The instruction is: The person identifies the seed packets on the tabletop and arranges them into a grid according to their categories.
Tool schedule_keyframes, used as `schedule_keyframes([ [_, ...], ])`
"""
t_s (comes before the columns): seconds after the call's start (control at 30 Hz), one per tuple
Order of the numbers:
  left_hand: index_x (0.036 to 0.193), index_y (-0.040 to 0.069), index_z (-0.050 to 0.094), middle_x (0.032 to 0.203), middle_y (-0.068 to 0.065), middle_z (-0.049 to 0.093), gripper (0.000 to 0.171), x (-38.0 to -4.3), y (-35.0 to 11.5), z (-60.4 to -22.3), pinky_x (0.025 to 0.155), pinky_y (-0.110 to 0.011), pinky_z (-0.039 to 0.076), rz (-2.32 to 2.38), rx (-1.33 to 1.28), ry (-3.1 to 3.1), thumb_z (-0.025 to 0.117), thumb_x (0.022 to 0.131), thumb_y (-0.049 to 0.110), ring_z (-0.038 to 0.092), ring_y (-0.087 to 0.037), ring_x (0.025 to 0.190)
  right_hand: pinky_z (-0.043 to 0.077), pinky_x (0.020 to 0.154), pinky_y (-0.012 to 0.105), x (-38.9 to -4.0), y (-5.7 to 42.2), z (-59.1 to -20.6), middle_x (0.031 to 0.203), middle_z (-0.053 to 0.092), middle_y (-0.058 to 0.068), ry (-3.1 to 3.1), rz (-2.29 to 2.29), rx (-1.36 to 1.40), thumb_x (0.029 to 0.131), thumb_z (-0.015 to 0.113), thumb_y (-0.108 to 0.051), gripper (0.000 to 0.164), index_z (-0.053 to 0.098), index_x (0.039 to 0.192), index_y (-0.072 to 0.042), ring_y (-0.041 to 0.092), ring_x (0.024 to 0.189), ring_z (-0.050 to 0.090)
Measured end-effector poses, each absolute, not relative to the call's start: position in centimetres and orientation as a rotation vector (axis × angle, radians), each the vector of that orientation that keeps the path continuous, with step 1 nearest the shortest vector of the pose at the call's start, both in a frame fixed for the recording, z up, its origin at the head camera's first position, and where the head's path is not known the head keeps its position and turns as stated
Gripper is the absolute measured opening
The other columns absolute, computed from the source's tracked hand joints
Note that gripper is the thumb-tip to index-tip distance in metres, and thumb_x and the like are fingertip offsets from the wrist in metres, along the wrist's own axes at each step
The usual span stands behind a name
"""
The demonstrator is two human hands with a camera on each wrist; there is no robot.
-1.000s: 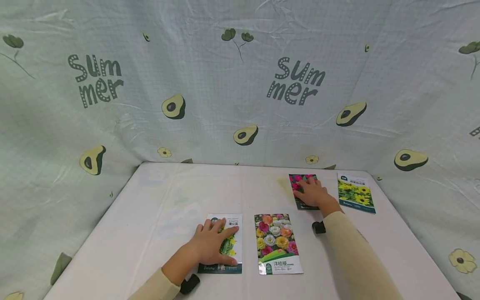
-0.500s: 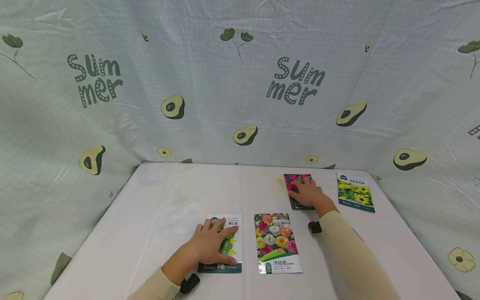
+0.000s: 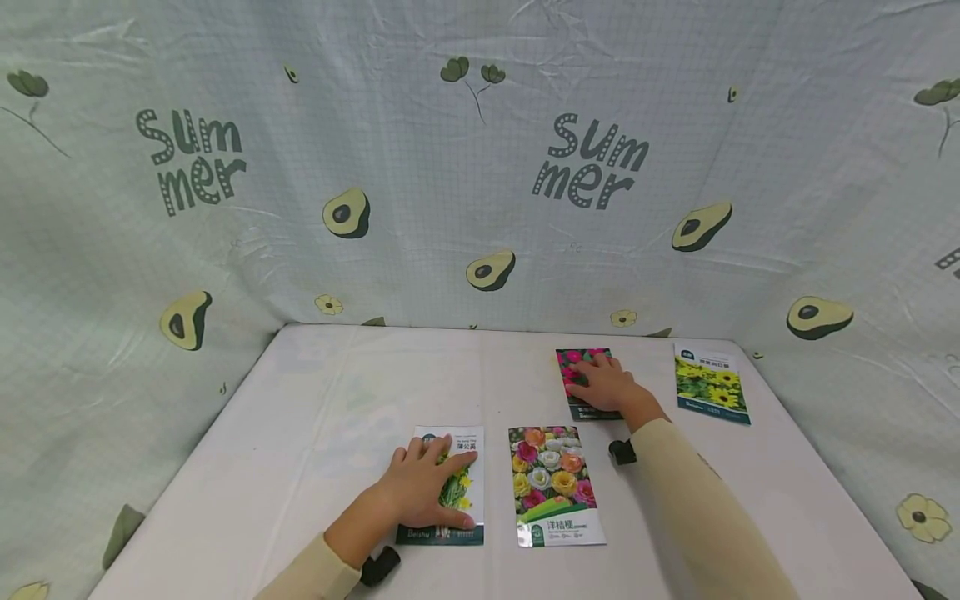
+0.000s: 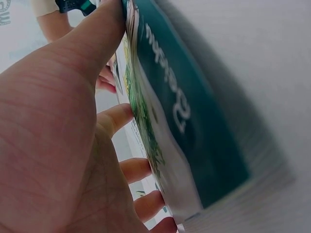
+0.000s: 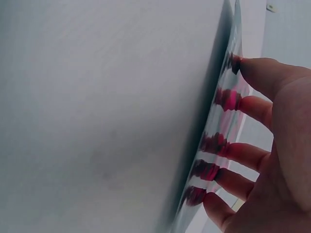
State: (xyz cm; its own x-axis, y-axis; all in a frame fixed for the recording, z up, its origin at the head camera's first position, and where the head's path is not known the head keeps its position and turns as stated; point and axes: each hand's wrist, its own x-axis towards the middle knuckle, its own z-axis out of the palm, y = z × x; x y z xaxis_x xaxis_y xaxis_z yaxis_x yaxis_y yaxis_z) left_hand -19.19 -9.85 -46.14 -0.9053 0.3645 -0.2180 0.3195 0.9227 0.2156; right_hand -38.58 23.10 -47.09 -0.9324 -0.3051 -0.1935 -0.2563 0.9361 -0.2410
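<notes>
My left hand (image 3: 420, 487) rests spread on a white seed packet (image 3: 471, 492) with yellow flowers and a dark teal bottom band. In the left wrist view the fingertips and thumb touch the face of that packet (image 4: 167, 97). Farther back on the right, my right hand (image 3: 606, 387) presses its fingertips on a seed packet with pink flowers (image 3: 567, 375), covering part of it. The right wrist view has all the fingertips against this glossy packet (image 5: 218, 131), which lies flat on the table. Neither hand curls round its packet.
A seed packet with mixed roses-like blooms (image 3: 555, 487) lies between the hands, nearer the front. Another packet with yellow daisy-like flowers (image 3: 711, 387) is at the back right. The white table (image 3: 360, 375) meets a printed cloth backdrop (image 3: 420, 183) behind it.
My right hand has slid the pink-flower packet to the left across the table, away from the yellow daisy-like packet. The left hand and its packet have stayed in place.
</notes>
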Motion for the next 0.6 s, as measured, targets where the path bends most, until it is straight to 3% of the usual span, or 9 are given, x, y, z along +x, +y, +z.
schedule_keyframes([
  [0.6,0.155,0.036,0.044,0.163,-0.012,0.036,0.095,-19.3,-9.9,-46.6,0.095,-0.053,0.035,0.270,0.500,2.823,0.073,0.074,0.077,0.039,-0.038,0.131,0.026,0.113,0.073,-38.3,20.5,-46.6,0.165,0.024,0.026,2.852,-0.282,-0.443,0.105,0.054,-0.047,0.060,0.044,0.156,-0.020,0.054,0.151,0.020],
])
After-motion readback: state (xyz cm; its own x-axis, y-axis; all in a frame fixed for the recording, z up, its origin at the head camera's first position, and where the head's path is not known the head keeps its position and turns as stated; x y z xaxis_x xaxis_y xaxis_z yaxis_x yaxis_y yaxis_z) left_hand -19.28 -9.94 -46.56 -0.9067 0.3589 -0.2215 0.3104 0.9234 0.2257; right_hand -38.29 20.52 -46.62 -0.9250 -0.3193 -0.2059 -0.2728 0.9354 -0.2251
